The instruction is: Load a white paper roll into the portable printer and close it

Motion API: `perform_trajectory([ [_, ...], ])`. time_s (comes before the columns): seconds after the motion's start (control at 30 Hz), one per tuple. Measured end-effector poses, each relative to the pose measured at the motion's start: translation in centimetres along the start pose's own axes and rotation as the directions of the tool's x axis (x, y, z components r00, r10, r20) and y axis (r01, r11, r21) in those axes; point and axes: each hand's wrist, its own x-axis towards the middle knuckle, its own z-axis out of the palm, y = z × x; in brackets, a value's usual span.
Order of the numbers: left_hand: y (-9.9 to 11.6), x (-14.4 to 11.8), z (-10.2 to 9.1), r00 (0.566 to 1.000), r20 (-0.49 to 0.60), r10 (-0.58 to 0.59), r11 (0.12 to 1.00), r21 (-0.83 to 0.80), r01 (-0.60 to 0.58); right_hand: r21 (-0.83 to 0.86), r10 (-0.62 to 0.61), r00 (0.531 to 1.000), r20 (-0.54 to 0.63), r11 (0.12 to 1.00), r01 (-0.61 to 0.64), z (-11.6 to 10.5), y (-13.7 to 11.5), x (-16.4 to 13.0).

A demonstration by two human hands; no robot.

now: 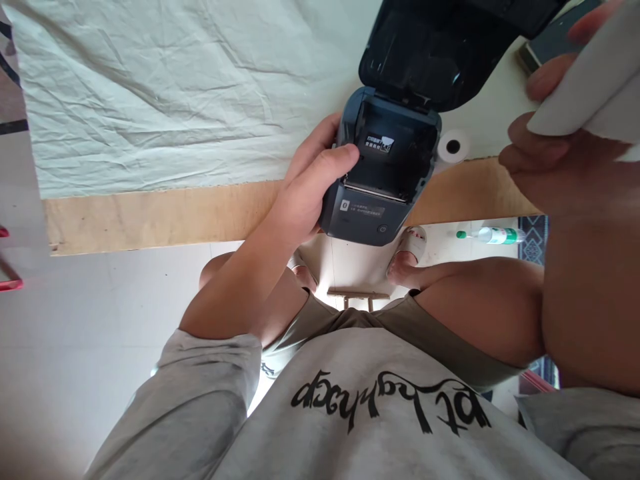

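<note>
My left hand [309, 183] grips the left side of a dark blue-grey portable label printer [357, 217], its thumb over the rim of the paper bay. The printer's black lid [417, 57] is swung up and away, so the inside shows, with a small printed sticker on its floor and no roll in it. At the upper right, my right hand [543, 150] is closed around a white paper roll [593, 83], partly cut off by the frame edge. Another white paper roll [464, 152] lies just right of the printer, its core hole facing me.
A wrinkled pale cloth [175, 93] covers the table, whose bare wooden front edge [150, 217] runs below the printer. A dark flat object [555, 47] lies behind my right hand. On the floor are a plastic bottle [500, 235] and a patterned blue mat [534, 240].
</note>
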Motion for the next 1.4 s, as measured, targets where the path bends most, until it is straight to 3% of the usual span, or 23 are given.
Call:
perform_trajectory([
  [0.07,-0.1,0.1,0.0,1.0,0.0,0.01,1.0,-0.012,-0.01,0.173,0.196,0.976,0.095,0.962,-0.21,-0.1,0.9,-0.2],
  [0.1,-0.2,0.1,0.0,1.0,-0.004,0.023,1.0,-0.017,-0.023,0.219,0.2,0.978,0.062,0.953,-0.209,0.0,1.4,-0.3],
  [0.13,-0.3,0.1,0.0,0.999,-0.009,0.035,0.999,-0.02,-0.035,0.21,0.135,0.99,-0.028,0.969,-0.126,0.2,1.9,-0.4],
  [0.2,-0.4,0.2,0.0,0.999,-0.01,0.043,0.999,-0.017,-0.043,0.116,0.024,0.993,-0.12,0.993,-0.01,0.5,2.7,-0.6],
  [0.27,-0.5,0.3,0.0,0.999,-0.017,0.039,0.999,-0.005,-0.039,-0.081,-0.07,0.99,-0.119,0.995,0.061,0.5,3.1,-0.8],
  [0.37,-0.5,0.4,0.1,0.999,-0.03,0.038,0.999,0.031,-0.037,-0.357,-0.173,0.982,-0.071,0.924,0.137,0.3,2.9,-1.0],
  [0.43,-0.4,0.3,0.2,0.999,-0.039,0.029,0.998,0.058,-0.026,-0.448,-0.22,0.974,-0.052,0.877,0.175,0.1,2.7,-0.9],
  [0.7,0.3,0.0,1.2,0.998,-0.034,-0.046,0.99,0.131,0.05,-0.522,-0.116,0.993,0.004,0.847,0.101,0.0,2.8,-0.4],
  [0.77,0.3,0.0,1.1,0.998,-0.043,-0.042,0.99,0.135,0.047,-0.463,-0.235,0.972,0.003,0.861,0.21,-0.2,2.1,-0.8],
  [0.83,0.1,0.1,1.0,0.998,-0.051,-0.028,0.989,0.144,0.035,-0.389,-0.423,0.906,-0.035,0.84,0.377,-0.2,1.2,-1.6],
  [0.9,0.0,0.2,0.8,0.998,-0.058,-0.004,0.988,0.154,0.013,-0.338,-0.508,0.859,-0.056,0.82,0.463,0.3,0.2,-2.5],
  [0.93,-0.1,0.2,0.7,0.998,-0.056,0.003,0.987,0.162,0.006,-0.324,-0.506,0.862,-0.04,0.822,0.468,0.8,-0.3,-2.9],
  [1.03,-0.1,0.3,0.4,1.0,-0.004,-0.006,0.981,0.195,0.007,-0.421,-0.296,0.947,0.127,0.848,0.322,2.5,-1.1,-3.5],
  [1.13,0.0,0.3,0.3,0.999,0.035,-0.02,0.974,0.226,0.011,-0.507,-0.163,0.964,0.21,0.825,0.249,3.8,-1.1,-3.4],
  [1.27,-0.1,0.3,0.2,1.0,0.028,-0.007,0.98,0.198,0.001,-0.454,-0.126,0.97,0.206,0.866,0.209,3.9,-0.8,-3.1],
  [1.4,-0.4,0.3,0.0,1.0,0.009,0.015,0.984,0.178,-0.016,-0.448,-0.163,0.952,0.261,0.853,0.269,3.6,-0.8,-2.9],
])
